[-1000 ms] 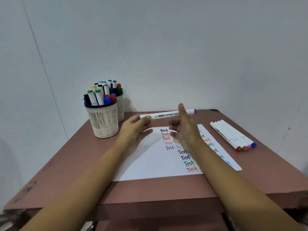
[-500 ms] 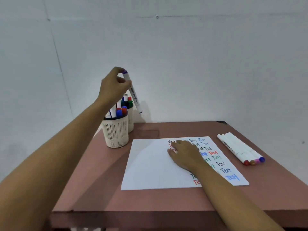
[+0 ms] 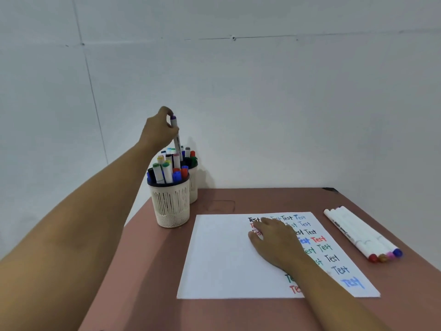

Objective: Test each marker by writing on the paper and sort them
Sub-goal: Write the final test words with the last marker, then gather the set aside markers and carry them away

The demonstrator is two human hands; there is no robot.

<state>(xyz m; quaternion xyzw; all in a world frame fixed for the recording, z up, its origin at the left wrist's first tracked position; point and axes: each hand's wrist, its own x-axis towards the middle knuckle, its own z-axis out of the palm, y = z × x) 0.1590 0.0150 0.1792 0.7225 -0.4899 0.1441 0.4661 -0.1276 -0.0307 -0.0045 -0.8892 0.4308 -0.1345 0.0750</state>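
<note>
- Left hand [image 3: 158, 130], upper left of centre: fingertips pinch the top end of the purple marker [image 3: 176, 139], which hangs nearly upright above the two cups.
- Right hand [image 3: 272, 242], lower centre: lies flat and relaxed on the paper [image 3: 222, 259], grasping nothing and covering part of the "Test" rows.
- Risk: both the front cup [image 3: 170, 204] and the rear cup [image 3: 193, 185] are crowded. The marker's lower end could jam on a standing cap and, if pushed, tilt a cup.
- Risk: the cups touch, and the lower end is hidden behind the front cup's markers, so I cannot tell which cup it is entering. The wrong cup would spoil the sort.
- Risk: the front cup stands near the left edge of the tabletop [image 3: 155, 271], so a sideways knock could send it off.
- Marker looks: white barrel, purple cap on top, dark print down the side.
- Four markers [image 3: 358, 237] lie side by side at right, well apart from the cups.
</note>
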